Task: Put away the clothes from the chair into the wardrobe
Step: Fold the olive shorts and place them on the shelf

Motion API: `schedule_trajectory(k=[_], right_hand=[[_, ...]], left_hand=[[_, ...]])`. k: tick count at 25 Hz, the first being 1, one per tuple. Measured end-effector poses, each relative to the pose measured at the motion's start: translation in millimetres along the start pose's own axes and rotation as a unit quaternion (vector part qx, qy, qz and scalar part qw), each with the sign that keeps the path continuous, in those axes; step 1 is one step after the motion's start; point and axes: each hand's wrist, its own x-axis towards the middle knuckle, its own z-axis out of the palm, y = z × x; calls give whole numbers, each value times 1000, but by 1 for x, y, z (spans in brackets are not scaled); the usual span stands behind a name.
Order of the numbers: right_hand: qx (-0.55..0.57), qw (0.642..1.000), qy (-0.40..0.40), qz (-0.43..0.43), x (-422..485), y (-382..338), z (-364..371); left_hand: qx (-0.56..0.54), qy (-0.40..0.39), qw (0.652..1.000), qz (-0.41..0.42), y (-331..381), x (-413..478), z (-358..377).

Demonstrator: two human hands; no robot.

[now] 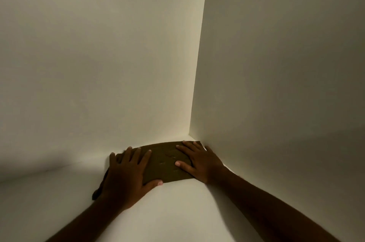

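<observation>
both hands (126, 178) flat on garment (167, 162)

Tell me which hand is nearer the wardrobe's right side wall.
Right. The right hand lies flat on the folded olive garment beside the side wall; the left hand presses the garment's opposite end.

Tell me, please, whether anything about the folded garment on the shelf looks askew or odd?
Mostly tidy: the folded garment lies flat in the shelf corner under both hands. Only a bit of cloth sticks out beneath the left hand.
</observation>
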Motion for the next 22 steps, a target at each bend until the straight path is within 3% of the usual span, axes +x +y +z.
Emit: schedule_trajectory(k=[5, 7, 11, 15, 17, 22], right_hand=[[44, 998, 13, -48, 57, 40, 10], [70, 996, 15, -61, 61, 44, 13], [108, 992, 62, -28, 48, 39, 12], [150, 984, 94, 28, 19, 38, 20], [128, 987, 90, 35, 2, 33, 23], [145, 984, 84, 57, -31, 22, 26]], left_hand=[[-17, 70, 997, -35, -22, 3, 17], [-46, 58, 995, -68, -29, -4, 19], [-95, 72, 985, -126, -20, -17, 11], [-142, -23, 961, -236, -10, -47, 4], [-134, -44, 961, -237, -8, -60, 1], [-118, -8, 967, -228, -7, -66, -10]])
